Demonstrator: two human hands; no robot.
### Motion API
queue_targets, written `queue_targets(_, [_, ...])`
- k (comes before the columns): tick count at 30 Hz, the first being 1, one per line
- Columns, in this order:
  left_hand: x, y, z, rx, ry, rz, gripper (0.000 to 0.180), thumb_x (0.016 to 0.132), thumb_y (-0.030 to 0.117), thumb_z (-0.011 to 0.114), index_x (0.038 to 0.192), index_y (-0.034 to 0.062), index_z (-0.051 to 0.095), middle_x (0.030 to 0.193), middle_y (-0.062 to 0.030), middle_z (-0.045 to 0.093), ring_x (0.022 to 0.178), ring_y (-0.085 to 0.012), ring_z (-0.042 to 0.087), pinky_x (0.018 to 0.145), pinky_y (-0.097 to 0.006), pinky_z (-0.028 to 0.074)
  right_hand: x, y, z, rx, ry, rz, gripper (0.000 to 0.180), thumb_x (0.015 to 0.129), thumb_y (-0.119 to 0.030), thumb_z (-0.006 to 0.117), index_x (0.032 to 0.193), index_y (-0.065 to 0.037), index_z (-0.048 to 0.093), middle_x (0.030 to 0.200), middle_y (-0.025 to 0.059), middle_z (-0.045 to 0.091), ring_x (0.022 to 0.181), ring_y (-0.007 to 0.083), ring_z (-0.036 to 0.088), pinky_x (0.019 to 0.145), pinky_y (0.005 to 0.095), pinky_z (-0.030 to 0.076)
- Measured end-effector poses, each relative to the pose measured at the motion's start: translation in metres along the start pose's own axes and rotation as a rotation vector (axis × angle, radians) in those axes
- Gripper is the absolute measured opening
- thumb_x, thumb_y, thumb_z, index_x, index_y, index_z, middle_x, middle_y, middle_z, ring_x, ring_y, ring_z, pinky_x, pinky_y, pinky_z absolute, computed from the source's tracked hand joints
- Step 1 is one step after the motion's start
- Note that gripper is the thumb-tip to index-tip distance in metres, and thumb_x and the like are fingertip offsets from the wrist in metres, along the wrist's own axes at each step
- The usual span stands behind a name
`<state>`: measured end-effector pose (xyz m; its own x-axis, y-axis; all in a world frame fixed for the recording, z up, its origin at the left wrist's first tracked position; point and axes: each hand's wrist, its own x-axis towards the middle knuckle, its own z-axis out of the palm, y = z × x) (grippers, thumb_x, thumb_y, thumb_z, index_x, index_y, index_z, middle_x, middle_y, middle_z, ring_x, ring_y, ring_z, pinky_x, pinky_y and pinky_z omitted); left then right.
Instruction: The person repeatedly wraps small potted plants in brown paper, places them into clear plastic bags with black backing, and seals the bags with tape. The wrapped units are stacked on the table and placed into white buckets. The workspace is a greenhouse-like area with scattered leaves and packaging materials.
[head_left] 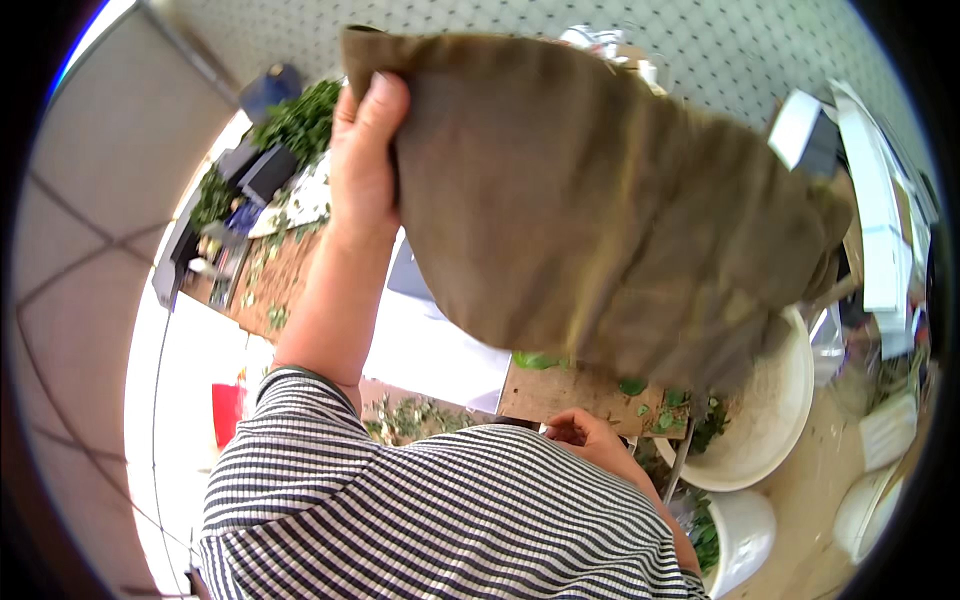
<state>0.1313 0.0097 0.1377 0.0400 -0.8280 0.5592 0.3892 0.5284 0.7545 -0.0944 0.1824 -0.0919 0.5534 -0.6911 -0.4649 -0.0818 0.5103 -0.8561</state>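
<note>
My left hand (370, 150) is raised high at the upper left, closed on the edge of a large brown-olive cloth (520, 200). Its thumb lies over the near side of the fabric. The cloth spreads out to the right, smeared by motion toward its far end, and covers much of the workbench. Low down, close to my striped shirt, my right hand (590, 437) has its fingers curled. Whether anything is inside them is hidden. Beside that hand is a wooden tabletop (550, 395) with green leaves on it.
A wide cream basin (800, 400) stands at the right, with a white bucket (745, 540) of greenery below it. Bunches of green foliage (310, 115) lie at the upper left. White sheets or boxes (880, 240) are stacked at the far right. Leaf scraps (420, 418) litter the floor.
</note>
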Motion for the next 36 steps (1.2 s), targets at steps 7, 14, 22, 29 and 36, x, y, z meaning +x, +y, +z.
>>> queue_targets(7, [-0.028, 0.066, -0.147, 0.231, 0.540, 0.255, 0.020, 0.085, 0.021, 0.061, 0.101, 0.0089, 0.059, 0.090, -0.0030, 0.063, 0.078, -0.0132, 0.060, 0.069, -0.028, 0.050, 0.027, -0.019, 0.012, -0.252, 0.099, -0.285, 0.038, 0.073, -0.015, 0.072, 0.103, 0.000, 0.055, 0.089, 0.0070, 0.060, 0.077, 0.0124, 0.058, 0.069, 0.0250, 0.048])
queue_targets(14, [-0.037, 0.014, -0.335, 0.658, 0.675, 0.410, 0.019, 0.083, 0.020, 0.065, 0.090, 0.0058, 0.055, 0.079, 0.0044, 0.054, 0.072, -0.0041, 0.046, 0.063, -0.020, 0.038, 0.069, -0.083, -0.002, -0.353, 0.373, -0.427, 0.043, 0.071, -0.014, 0.073, 0.107, 0.002, 0.053, 0.102, 0.0089, 0.055, 0.091, 0.0162, 0.056, 0.078, 0.0290, 0.048])
queue_targets(22, [-0.116, 0.040, -0.481, 2.192, 0.834, 0.096, 0.075, 0.077, 0.033, 0.067, 0.134, 0.0060, 0.027, 0.136, -0.0173, 0.025, 0.118, -0.0347, 0.031, 0.091, -0.051, 0.028, 0.153, -0.155, -0.042, -1.112, 0.520, -0.177, 0.081, 0.059, -0.033, 0.077, 0.125, 0.000, 0.043, 0.129, 0.0138, 0.043, 0.117, 0.0276, 0.044, 0.097, 0.0369, 0.036])
queue_targets(29, [-0.193, -0.063, -0.325, 0.880, -0.426, -0.463, 0.055, 0.070, 0.029, 0.073, 0.112, 0.0055, 0.048, 0.099, -0.0131, 0.053, 0.090, -0.0293, 0.057, 0.076, -0.037, 0.047, 0.212, -0.162, -0.079, -0.945, -0.167, 0.281, 0.085, 0.059, -0.022, 0.078, 0.129, 0.001, 0.037, 0.129, 0.0130, 0.045, 0.121, 0.0235, 0.040, 0.101, 0.0322, 0.029])
queue_targets(36, [-0.219, -0.114, -0.305, 1.095, -0.290, -0.259, 0.023, 0.080, 0.025, 0.062, 0.092, 0.0096, 0.050, 0.080, -0.0066, 0.053, 0.072, -0.0278, 0.057, 0.058, -0.038, 0.047, 0.234, -0.147, -0.103, -0.860, -0.294, 0.339, 0.093, 0.052, -0.017, 0.083, 0.130, 0.001, 0.036, 0.128, 0.0095, 0.045, 0.120, 0.0199, 0.038, 0.102, 0.0320, 0.028])
